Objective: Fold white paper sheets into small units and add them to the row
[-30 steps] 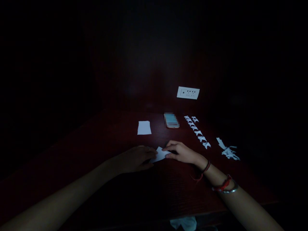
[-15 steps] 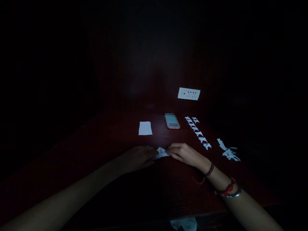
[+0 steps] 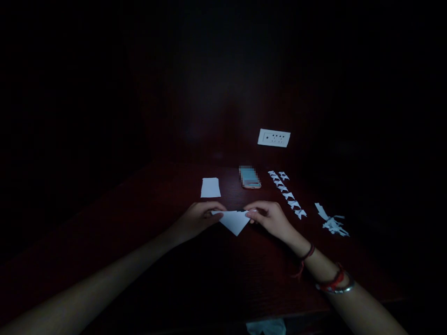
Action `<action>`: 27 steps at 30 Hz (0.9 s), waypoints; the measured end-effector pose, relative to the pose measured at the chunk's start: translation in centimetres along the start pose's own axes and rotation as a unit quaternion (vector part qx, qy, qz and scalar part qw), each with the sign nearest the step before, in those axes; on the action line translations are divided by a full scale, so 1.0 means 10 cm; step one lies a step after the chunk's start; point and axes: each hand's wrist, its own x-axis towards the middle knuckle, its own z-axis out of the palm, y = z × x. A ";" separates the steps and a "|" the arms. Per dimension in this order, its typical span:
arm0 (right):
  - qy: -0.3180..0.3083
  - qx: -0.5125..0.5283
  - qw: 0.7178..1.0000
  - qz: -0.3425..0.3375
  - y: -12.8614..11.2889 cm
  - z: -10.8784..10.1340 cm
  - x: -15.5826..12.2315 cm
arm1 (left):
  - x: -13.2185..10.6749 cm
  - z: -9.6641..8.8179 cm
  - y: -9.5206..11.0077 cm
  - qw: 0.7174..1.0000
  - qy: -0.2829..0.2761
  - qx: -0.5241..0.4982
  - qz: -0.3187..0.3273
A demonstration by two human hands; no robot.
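Note:
A white sheet of paper [image 3: 236, 222], folded to a triangle with its point toward me, is held between my two hands. My left hand [image 3: 200, 216] pinches its left corner between thumb and fingers. At the right corner, my right hand [image 3: 270, 217] grips it the same way, the thumb lying on the near face. Beyond my left hand lies a small stack of white paper [image 3: 210, 187]. To the right of my right hand runs a row of small folded paper pieces [image 3: 288, 196], with one more folded piece [image 3: 284, 176] beside its far end.
A phone [image 3: 249, 177] with a blurred screen lies behind my hands. Paper scraps [image 3: 333, 224] are heaped at the right of the dark red table [image 3: 157, 195]. A white socket plate [image 3: 274, 137] is on the back wall. Something pale [image 3: 266, 326] shows below the table's front edge.
The paper now shows as a triangle pointing toward me; before, it lay flatter and its peak pointed away. My thumbs have come onto its near face at both corners.

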 end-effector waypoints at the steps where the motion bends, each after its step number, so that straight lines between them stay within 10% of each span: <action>1: -0.021 0.032 0.999 0.037 0.04 0.01 0.01 | 0.00 0.02 -0.02 1.000 -0.015 -0.018 -0.010; 6: -0.137 0.013 0.985 0.106 0.28 0.04 -0.01 | -0.02 0.17 -0.05 0.997 -0.057 0.054 -0.025; 13: -0.074 -0.193 0.976 -0.064 0.13 0.05 -0.03 | 0.01 0.28 -0.02 0.989 -0.046 0.140 -0.027; 27: -0.096 -0.158 0.982 -0.042 0.12 0.23 0.00 | 0.05 0.32 -0.04 0.990 -0.039 0.133 -0.004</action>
